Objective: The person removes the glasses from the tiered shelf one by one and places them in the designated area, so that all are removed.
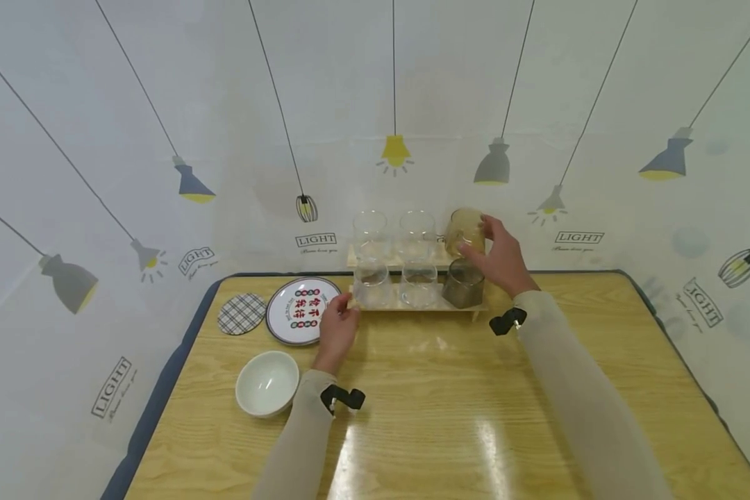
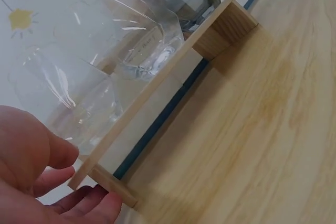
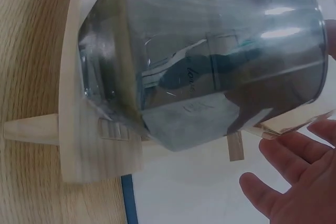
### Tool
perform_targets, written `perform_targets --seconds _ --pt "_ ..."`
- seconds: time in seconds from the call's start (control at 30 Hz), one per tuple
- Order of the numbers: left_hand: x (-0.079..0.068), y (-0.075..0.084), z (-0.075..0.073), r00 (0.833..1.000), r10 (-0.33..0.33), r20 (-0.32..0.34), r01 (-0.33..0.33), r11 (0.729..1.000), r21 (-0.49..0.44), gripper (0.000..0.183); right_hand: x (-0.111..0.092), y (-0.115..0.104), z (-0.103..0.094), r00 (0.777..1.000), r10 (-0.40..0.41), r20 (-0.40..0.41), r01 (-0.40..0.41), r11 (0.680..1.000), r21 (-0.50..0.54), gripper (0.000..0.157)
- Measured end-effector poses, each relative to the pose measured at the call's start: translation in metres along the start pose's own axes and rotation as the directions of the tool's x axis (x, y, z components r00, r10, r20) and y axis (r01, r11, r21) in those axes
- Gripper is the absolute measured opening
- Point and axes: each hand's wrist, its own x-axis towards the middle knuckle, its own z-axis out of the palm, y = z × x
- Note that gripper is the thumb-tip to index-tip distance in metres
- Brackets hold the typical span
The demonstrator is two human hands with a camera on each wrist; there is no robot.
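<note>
My right hand (image 1: 506,260) holds an amber glass (image 1: 464,232) at the right end of the upper tier of a small wooden rack (image 2: 152,90). Its thumb is on the near side and its fingers on the right side. Just below stands a smoky grey faceted glass (image 3: 210,82) on the lower tier, hiding most of the amber one in the right wrist view. My left hand (image 1: 337,335) grips the rack's lower left end, with fingertips under the shelf in the left wrist view. Clear glasses (image 1: 419,286) fill the other spots on both tiers.
Left of the rack lie a white plate (image 1: 281,323) with printed characters and a round checked coaster (image 1: 242,314). A white bowl (image 1: 267,383) sits nearer, beside my left forearm. Behind the wooden table (image 1: 437,403) hangs a lamp-patterned curtain (image 1: 344,90).
</note>
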Motion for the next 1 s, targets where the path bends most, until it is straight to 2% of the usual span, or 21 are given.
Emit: perform_targets --seconds 0.33,0.73,1.0 --pt "0.004 0.001 0.002 0.999 -0.026 -0.031 0.027 0.999 0.046 0.040 0.009 0.005 0.005 1.000 0.000 -0.007 0.001 0.999 0.037 0.090" --pt "0.009 -0.005 0.009 0.992 0.029 -0.121 -0.015 0.993 0.115 0.033 0.010 0.008 0.004 0.999 0.027 0.022 -0.029 0.996 0.088 0.091" --pt "0.007 -0.003 0.010 0.994 0.006 -0.113 0.007 0.994 0.110 0.033 0.006 0.007 -0.006 0.999 0.038 0.019 -0.041 0.990 0.133 0.091"
